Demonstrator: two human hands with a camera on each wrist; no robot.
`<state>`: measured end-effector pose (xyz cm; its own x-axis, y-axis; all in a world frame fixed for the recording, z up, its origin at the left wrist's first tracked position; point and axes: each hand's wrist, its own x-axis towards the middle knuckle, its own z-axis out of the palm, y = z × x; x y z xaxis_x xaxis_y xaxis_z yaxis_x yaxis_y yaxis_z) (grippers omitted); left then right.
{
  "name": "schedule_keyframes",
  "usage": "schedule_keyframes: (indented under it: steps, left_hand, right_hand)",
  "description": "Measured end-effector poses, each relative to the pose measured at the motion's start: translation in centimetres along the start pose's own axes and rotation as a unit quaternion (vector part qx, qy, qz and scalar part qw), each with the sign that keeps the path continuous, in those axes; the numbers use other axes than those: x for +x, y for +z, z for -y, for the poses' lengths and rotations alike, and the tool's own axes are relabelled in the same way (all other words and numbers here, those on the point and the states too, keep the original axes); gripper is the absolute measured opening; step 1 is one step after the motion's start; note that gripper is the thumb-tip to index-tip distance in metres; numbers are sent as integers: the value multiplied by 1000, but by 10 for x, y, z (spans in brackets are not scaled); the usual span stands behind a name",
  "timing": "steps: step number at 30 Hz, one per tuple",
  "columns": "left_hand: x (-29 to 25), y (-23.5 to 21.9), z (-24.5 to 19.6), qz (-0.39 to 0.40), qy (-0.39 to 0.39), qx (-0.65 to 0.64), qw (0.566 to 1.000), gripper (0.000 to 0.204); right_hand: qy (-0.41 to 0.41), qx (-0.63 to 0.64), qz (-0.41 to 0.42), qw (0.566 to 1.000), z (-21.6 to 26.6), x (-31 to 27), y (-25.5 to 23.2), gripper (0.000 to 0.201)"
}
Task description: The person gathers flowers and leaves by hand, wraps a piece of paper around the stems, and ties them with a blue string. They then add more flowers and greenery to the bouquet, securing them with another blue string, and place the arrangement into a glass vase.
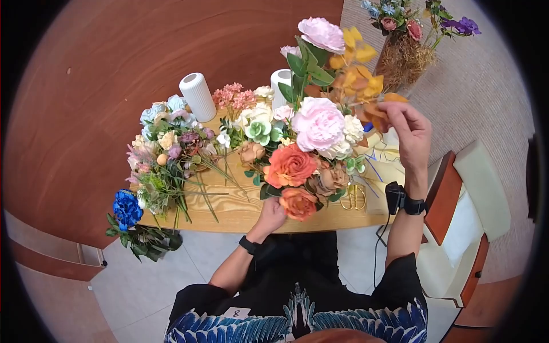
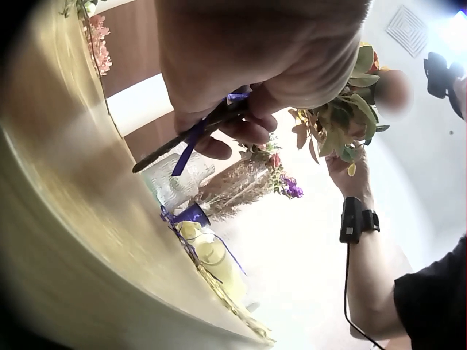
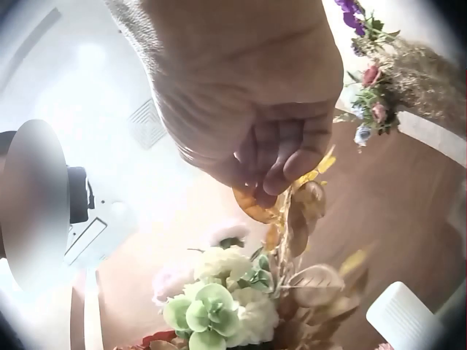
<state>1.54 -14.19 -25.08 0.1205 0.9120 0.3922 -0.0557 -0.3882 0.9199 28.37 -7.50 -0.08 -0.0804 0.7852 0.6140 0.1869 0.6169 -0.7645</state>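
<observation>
My left hand [image 1: 271,216] grips a bouquet by its stems [image 2: 164,152], and a purple ribbon [image 2: 191,146] hangs at the grip. Above that hand spread a large pink peony [image 1: 318,124], orange roses [image 1: 290,166], tan roses, white blooms and green leaves. A taller pale pink peony [image 1: 321,34] stands at the top. On the bouquet's right side rises a spray of yellow-orange leaves [image 1: 355,80]. My right hand [image 1: 410,130] pinches one orange leaf of this spray between thumb and fingers, as the right wrist view also shows.
Loose flowers [image 1: 171,143] lie across the left of the wooden table [image 1: 229,197], near two white ribbed vases [image 1: 198,96]. Gold scissors [image 1: 353,197] and yellow wrapping lie at the right. A blue flower [image 1: 127,209] hangs past the left edge. A chair [image 1: 457,206] stands right.
</observation>
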Motion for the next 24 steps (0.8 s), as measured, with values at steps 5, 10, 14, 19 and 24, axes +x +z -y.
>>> schedule_keyframes:
  steps: [5, 10, 14, 19, 24]
  left_hand:
    - [1, -2, 13, 22, -80, -72, 994, 37]
    - [6, 1, 0, -28, -83, -95, 992, 21]
    - [7, 5, -21, -19, -91, -86, 992, 20]
    - [4, 12, -14, -24, -39, -135, 990, 26]
    - [5, 8, -22, 13, -64, -111, 992, 29]
  right_hand:
    - [24, 129, 8, 991, -20, -15, -10, 21]
    - [23, -41, 15, 999, 38, 22, 28, 21]
    - [42, -153, 199, 967, 34, 69, 43, 29]
    - [119, -228, 321, 911, 52, 88, 62, 35]
    - [133, -150, 350, 915, 25, 89, 71, 35]
